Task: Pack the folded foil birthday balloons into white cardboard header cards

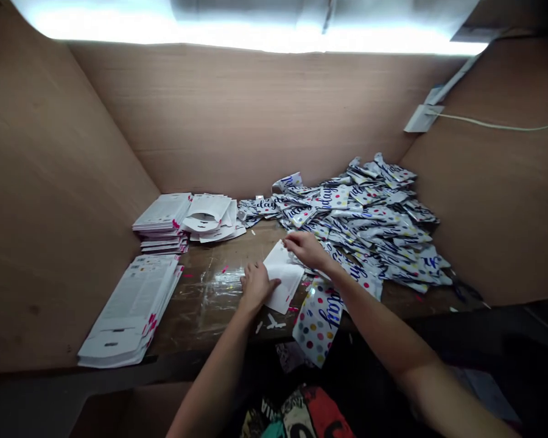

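Cannot see all of flat white rectangular packet (282,267) beneath left hand (254,285), nor glowing white lamp (119,27) past top edge.

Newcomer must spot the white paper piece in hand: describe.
On the brown table, left of the spotted pile, look between left hand and right hand. The white paper piece has a mostly blank face, unlike the printed stacks far left.

It's white on the card (284,277) at the fingers (252,269); right of them, packs (360,213) blaze red, yellow, grey dots, blue lettering; left, white cartons (123,301) flash pink edges!
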Demonstrator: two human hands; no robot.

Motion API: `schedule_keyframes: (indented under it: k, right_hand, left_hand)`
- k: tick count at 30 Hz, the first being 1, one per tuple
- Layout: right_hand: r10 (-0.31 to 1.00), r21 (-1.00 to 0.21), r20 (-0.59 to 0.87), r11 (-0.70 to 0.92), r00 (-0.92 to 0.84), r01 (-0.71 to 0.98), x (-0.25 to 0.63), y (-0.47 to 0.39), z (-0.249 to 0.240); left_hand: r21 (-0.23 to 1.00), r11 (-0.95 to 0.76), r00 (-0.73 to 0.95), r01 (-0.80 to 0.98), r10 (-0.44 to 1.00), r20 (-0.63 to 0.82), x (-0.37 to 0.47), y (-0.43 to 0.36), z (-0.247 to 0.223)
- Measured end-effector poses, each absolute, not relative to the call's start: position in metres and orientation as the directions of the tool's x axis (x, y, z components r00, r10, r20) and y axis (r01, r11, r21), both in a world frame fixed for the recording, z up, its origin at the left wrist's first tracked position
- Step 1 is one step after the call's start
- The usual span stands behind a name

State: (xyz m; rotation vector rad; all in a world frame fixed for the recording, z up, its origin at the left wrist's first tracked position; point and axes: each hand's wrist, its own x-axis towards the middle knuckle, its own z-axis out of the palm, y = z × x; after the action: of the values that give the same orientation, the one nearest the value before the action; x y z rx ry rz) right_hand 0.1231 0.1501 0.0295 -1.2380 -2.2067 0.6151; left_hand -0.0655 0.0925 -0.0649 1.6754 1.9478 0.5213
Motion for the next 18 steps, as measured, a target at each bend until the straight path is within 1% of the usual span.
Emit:
schedule_keyframes:
  k: [2,5,7,10,12,13,15,17,18]
  right_hand:
    - [0.905,-0.701,0.181,0.394,-0.385,0.594,0.156,0.114,0.011]
    - [0.939,-0.826,0.103,0.265,-0.329,0.497,0.182,0.07,-0.013]
    - [0.945,-0.87,0.109,0.241,-0.307,0.431,0.186,0.049,-0.023]
    - [0.971,-0.927,0.129,0.19,-0.203,0.322,0.177,0.029,-0.032]
    - [0.993,-0.971,0.067,0.087,-0.097,0.224,0.16,0.022,-0.036]
    - [0.997,-0.989,0.013,0.025,-0.082,0.145,0.15,0.02,-0.036]
    - [0.985,-0.991,-0.094,-0.107,-0.142,-0.083,0.13,0.018,-0.035]
    - [0.957,-0.915,-0.173,-0.244,-0.234,-0.32,0.117,0.015,-0.031]
    - [0.944,-0.863,-0.205,-0.298,-0.258,-0.407,0.113,0.013,-0.028]
  left_hand:
    - [0.626,0.2,-0.14,0.754,0.979,-0.145,-0.067,0.106,-0.062]
    - [0.708,0.247,-0.172,0.662,0.969,-0.177,-0.076,0.121,-0.058]
    - [0.777,0.256,-0.193,0.575,0.965,-0.176,-0.086,0.122,-0.053]
    - [0.886,0.217,-0.242,0.41,0.962,-0.123,-0.096,0.105,-0.041]
    - [0.944,0.171,-0.265,0.283,0.96,-0.094,-0.092,0.084,-0.032]
    - [0.961,0.149,-0.267,0.232,0.96,-0.084,-0.087,0.073,-0.028]
    - [0.989,0.124,-0.268,0.08,0.958,-0.098,-0.074,0.049,-0.021]
    - [0.971,0.143,-0.262,-0.192,0.946,-0.191,-0.063,0.029,-0.016]
    - [0.921,0.165,-0.233,-0.353,0.938,-0.257,-0.059,0.021,-0.015]
